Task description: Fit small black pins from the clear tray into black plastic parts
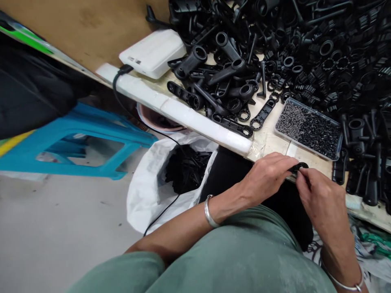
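Note:
My left hand [265, 176] is closed on a small black plastic part [298, 167] at the table's front edge. The far end of that part shows a round, ring-like shape. My right hand [324, 194] pinches at the same end, thumb and fingers pressed together; anything tiny between those fingertips is hidden. Just beyond the hands lies a clear plastic box [278, 132] with grey metal bits in one half and small black pieces in the other. A black lever-like part with a ring end [263, 114] rests left of the box.
Heaps of black plastic parts [226, 77] cover the table's back and right. A white power bank [154, 53] with a black cable sits at the left. White foam padding [195, 120] lines the edge. Below are a white sack [139, 203] of black parts and a blue stool [100, 171].

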The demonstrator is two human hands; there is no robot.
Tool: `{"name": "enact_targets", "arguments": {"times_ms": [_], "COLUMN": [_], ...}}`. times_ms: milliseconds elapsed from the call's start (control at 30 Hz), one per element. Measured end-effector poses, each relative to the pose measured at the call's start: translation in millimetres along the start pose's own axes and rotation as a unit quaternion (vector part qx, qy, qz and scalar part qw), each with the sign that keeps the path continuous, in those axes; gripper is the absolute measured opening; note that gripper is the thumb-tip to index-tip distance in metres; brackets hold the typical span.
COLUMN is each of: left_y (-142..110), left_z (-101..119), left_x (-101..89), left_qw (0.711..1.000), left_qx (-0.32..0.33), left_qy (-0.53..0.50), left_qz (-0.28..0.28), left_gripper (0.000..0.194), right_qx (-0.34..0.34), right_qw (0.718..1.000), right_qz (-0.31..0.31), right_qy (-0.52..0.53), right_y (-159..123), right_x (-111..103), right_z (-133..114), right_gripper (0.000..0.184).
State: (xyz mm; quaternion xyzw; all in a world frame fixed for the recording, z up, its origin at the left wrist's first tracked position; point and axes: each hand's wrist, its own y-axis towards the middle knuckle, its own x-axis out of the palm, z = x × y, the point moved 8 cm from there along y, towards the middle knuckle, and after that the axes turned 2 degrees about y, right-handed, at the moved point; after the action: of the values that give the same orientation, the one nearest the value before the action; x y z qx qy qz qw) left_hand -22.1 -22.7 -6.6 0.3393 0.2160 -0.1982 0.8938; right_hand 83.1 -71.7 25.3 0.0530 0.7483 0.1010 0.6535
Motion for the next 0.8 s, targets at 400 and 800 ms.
{"name": "enact_targets", "arguments": {"times_ms": [400,800], "left_y": [-1,-2], "left_z": [-5,-4], "left_x": [5.0,5.2], "left_qw": [0.999,0.999], "left_qx": [-0.008,-0.004], "left_qy": [-0.031,-0.037], "left_qz": [-0.009,-0.008], "left_gripper": [0.020,0.019], "right_qx": [0.090,-0.001], "right_qw": [0.988,0.985], "right_qz": [-0.078,-0.108], "right_qy": [0.099,-0.132], "right_y": [7,14], "right_x": [5,8], "right_z": [22,-1], "right_gripper": [0.026,0.026]}}
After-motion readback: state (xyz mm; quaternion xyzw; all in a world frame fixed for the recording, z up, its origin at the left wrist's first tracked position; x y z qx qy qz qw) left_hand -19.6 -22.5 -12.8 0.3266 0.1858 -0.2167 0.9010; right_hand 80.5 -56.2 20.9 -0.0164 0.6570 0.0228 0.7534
